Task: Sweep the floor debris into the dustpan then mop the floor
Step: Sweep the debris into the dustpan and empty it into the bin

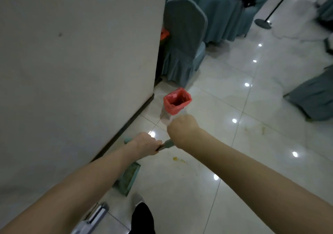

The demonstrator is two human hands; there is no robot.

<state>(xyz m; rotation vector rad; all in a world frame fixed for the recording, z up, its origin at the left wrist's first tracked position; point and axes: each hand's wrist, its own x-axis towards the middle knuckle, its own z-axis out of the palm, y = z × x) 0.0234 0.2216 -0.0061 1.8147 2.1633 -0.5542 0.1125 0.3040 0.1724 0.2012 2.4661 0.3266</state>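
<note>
Hands both clamped on one handle: left hand grips the near part, right hand fists round the far end. Green dustpan sits on the floor by the wall, below the left forearm. Yellow debris lies just right of it. Red-lined bin stands beyond the hands.
</note>
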